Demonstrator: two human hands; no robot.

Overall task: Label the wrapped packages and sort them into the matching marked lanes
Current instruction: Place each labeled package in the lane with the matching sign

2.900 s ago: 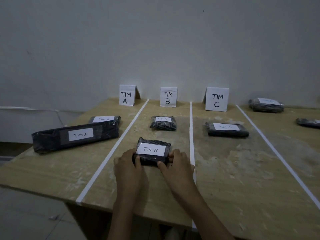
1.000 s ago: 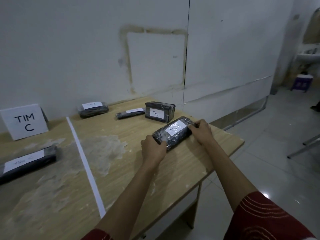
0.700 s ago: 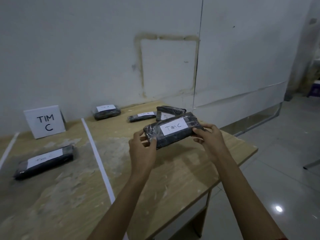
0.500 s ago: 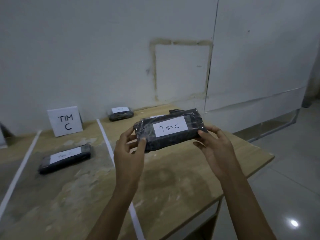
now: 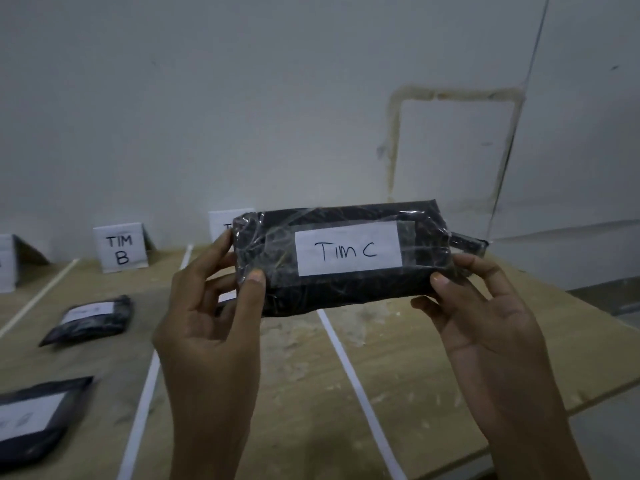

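Observation:
A black plastic-wrapped package [image 5: 346, 285] with a white label reading "Tim C" is lifted above the wooden table [image 5: 433, 358], close to the camera. My left hand [image 5: 211, 327] grips its left end, thumb on the front. My right hand [image 5: 485, 317] grips its right end the same way. Behind the package, the TIM C sign [image 5: 219, 223] is mostly hidden. The TIM B sign [image 5: 121, 247] stands at the back left. White tape lines [image 5: 349, 368] mark the lanes.
Two labelled black packages lie in the B lane, one at mid-left [image 5: 91, 318] and one at the lower left [image 5: 33, 417]. Another sign's edge [image 5: 7, 263] shows at far left. A dark package corner [image 5: 467, 242] peeks out behind the held one. The table's right edge drops to the floor.
I picked the "Tim C" package off the right end of the table with both hands, raised it and carried it left; the view swung left so the B lane shows again.

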